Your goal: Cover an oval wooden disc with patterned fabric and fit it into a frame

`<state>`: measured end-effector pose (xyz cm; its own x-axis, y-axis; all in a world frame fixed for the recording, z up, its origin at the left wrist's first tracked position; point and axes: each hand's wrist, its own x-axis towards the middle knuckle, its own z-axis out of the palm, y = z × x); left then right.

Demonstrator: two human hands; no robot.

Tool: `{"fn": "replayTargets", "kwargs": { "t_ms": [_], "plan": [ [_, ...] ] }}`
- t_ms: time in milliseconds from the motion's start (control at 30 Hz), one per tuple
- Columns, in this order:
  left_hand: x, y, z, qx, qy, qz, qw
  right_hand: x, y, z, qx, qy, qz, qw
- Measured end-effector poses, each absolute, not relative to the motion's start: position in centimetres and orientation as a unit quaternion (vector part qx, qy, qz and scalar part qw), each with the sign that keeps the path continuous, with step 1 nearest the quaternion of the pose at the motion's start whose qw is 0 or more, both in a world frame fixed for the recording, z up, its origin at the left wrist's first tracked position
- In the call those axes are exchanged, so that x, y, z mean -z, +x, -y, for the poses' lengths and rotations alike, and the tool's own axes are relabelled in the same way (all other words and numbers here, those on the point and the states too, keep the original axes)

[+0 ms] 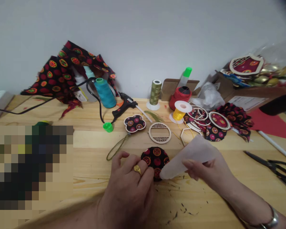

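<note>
A round disc of dark fabric [154, 159] with red and orange circles lies on the wooden table in front of me. My left hand [131, 184], with a gold ring, is closed at its left edge; the fingers are curled and the thumb is hidden. From the right, my right hand [202, 167] pinches a whitish, translucent sheet of backing paper [186, 156]. The paper's lower left end overlaps the disc's right edge. Just beyond the disc are a round wooden lattice frame [160, 133] and a flower-shaped, wood-rimmed fabric piece [134, 123].
Behind stand a glue gun [126, 104], a teal thread cone [105, 93], an olive spool [155, 93] and a yellow cord spool [180, 111]. Black scissors [271, 165] lie at right, near a box [243, 95]. Dark scraps [181, 210] dot the front. The left foreground is pixelated.
</note>
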<state>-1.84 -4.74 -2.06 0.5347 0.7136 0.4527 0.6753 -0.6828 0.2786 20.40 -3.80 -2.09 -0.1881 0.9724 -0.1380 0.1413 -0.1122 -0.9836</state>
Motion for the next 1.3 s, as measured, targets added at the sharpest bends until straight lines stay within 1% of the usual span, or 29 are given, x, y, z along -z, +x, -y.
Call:
{"fn": "replayTargets", "kwargs": {
  "t_ms": [200,467,633,800,1167,1300],
  "plan": [
    [2.2,-1.7,4.9,-0.284,0.882,-0.375,0.033,1.2,19.9,4.0,-0.509,-0.500,0.592,0.374],
    [2.4,-1.7,4.9,-0.274,0.883,-0.378,0.041,0.8,19.8,4.2,-0.462,-0.514,0.642,0.331],
    [2.5,-1.6,4.9,-0.274,0.881,-0.383,0.038,0.5,19.8,4.1,-0.444,-0.504,0.666,0.325],
    [2.5,-1.6,4.8,-0.268,0.881,-0.388,0.034,0.2,20.0,4.2,-0.410,-0.498,0.685,0.337],
    [2.4,-1.6,4.8,-0.253,0.885,-0.389,0.041,0.6,20.6,4.2,-0.402,-0.516,0.666,0.358],
    [2.4,-1.5,4.8,-0.251,0.885,-0.389,0.042,0.3,20.3,4.2,-0.422,-0.505,0.673,0.338]
  ]
}}
